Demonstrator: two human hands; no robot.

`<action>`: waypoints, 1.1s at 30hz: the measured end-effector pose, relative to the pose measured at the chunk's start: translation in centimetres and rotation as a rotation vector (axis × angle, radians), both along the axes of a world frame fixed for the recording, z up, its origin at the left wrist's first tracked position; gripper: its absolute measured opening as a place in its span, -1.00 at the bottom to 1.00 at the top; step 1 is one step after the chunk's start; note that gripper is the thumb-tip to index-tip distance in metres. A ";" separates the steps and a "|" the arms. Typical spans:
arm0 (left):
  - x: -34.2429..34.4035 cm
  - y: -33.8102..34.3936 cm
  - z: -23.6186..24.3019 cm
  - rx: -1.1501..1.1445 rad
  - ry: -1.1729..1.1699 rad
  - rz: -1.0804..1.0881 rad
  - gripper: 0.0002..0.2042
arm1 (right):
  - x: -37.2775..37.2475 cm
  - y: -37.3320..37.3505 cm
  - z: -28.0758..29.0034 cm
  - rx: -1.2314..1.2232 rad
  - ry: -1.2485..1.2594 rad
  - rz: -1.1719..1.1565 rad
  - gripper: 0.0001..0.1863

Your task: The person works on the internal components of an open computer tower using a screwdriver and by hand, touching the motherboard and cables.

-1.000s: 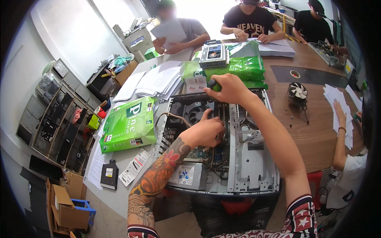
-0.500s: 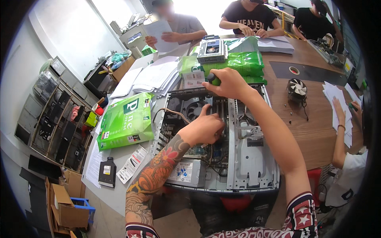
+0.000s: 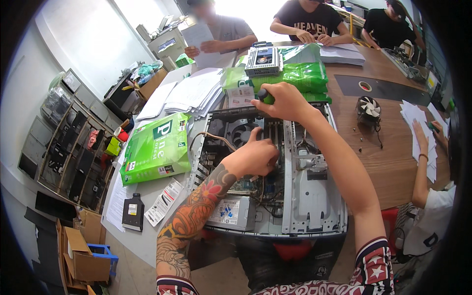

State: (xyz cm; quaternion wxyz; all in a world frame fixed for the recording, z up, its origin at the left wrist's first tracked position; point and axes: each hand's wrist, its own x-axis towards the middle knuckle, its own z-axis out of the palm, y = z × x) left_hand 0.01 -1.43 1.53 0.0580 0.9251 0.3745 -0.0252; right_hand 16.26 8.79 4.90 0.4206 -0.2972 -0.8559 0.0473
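An opened desktop computer case [image 3: 314, 201] lies flat in front of me, its fan [image 3: 241, 134] and boards exposed. Over its far edge, my right hand [image 3: 286, 102] is closed around the green and black handle of a screwdriver [image 3: 266, 96]; I cannot see the shaft or its tip. My left hand [image 3: 253, 158] reaches into the middle of the case beside the fan. One digit points toward the fan, while the others curl downward, and what they grip is hidden. Several small blue pieces rest on the silver power supply [image 3: 238, 204] at the near left.
Left of the case lie a green paper pack [image 3: 156, 150], a black drive-like part [image 3: 132, 213] and paper stacks [image 3: 194, 93]. Another metal unit [image 3: 262, 62] sits on green packs beyond. To the right are a cooler fan [image 3: 368, 111], loose screws and tape [image 3: 364, 86]. Other people sit around.
Both hands stay almost in place, the right still on the screwdriver. The view has shifted very slightly.
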 end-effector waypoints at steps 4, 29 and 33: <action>0.2 0.0 0.2 -0.040 0.009 0.019 -0.97 | 0.2 0.0 0.3 -0.090 -0.053 -0.009 -0.53; 0.1 -0.5 0.0 -0.004 -0.025 -0.021 -0.73 | 0.0 0.0 0.1 -0.051 -0.042 -0.007 -0.53; 0.4 -0.5 0.2 -0.011 -0.039 -0.005 -0.71 | 0.0 -0.2 0.0 -0.022 -0.013 -0.011 -0.59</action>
